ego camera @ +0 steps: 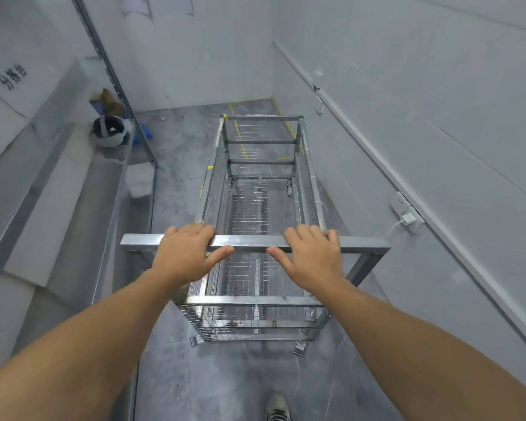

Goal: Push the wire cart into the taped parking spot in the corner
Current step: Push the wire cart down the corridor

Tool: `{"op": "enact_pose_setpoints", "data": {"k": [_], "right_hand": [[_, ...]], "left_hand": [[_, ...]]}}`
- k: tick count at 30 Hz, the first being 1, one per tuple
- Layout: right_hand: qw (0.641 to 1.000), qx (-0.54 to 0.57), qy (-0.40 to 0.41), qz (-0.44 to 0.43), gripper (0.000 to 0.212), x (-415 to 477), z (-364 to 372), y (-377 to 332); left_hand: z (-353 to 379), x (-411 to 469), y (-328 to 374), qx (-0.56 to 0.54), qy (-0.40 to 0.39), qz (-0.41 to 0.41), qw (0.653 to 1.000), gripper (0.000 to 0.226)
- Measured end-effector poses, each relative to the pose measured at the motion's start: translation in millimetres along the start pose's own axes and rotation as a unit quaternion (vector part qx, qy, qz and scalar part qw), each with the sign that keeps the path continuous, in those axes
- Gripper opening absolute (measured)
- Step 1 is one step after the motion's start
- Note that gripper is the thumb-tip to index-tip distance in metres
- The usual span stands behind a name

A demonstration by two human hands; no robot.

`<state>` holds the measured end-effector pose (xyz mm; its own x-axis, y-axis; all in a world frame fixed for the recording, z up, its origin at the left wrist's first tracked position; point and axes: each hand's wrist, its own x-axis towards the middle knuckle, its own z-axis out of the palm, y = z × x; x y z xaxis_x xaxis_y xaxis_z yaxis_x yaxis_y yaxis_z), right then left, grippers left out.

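A tall wire cart point(257, 205) of steel bars and mesh stands on the grey floor, its long side pointing at the far corner. Both hands rest on its flat handle bar point(365, 243) at the near end. My left hand point(189, 253) lies over the bar's left half, fingers curled over the top and thumb under the near edge. My right hand point(312, 256) grips the right half the same way. Yellow tape lines point(236, 124) mark a rectangle on the floor in the corner. The cart's far end stands over the near part of that rectangle.
A white wall point(407, 117) runs close along the cart's right side, with a socket and plugged-in charger point(407, 215). On the left is a steel counter point(82, 208) carrying a dark helmet point(110, 130). My shoe point(277, 408) shows at the bottom.
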<state>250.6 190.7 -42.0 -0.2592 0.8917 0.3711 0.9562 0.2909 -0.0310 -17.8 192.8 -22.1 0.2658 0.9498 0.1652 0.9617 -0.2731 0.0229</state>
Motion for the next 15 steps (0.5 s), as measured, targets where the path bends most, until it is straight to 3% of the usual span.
{"op": "enact_pose_setpoints", "data": {"k": [15], "right_hand": [[1.0, -0.012, -0.004, -0.011, 0.061, 105, 46, 87]], "left_hand": [[23, 133, 8, -0.012, -0.001, -0.01, 1.0, 0.06]]}}
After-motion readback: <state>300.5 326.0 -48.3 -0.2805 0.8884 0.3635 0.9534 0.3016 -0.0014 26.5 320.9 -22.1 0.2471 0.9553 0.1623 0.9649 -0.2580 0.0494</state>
